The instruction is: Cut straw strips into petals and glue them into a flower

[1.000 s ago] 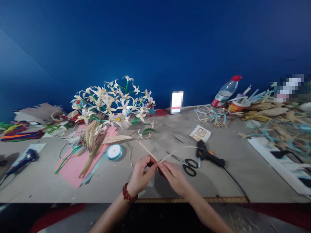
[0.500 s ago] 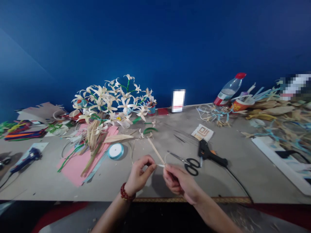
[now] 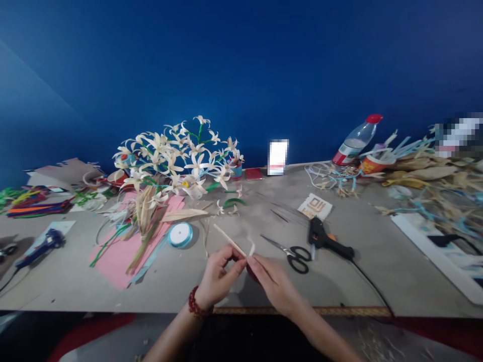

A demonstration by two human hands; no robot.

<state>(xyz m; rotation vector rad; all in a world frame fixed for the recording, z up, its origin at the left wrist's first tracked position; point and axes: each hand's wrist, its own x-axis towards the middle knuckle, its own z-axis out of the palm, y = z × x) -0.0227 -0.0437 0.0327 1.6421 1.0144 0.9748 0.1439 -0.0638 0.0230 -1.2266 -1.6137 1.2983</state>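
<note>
Left hand (image 3: 217,276), right hand (image 3: 273,284) pinch strip (image 3: 229,240) — scissors (image 3: 291,252) (black) beside.

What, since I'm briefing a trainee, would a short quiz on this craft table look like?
1. True or false: the left hand and the right hand both pinch the near end of the thin stick.
2. Which lies nearest the right hand? A scissors, B ribbon spool, C bottle.
3. Fill in: the glue gun lies to the ___ of the scissors.
Key: 1 true; 2 A; 3 right.
</note>
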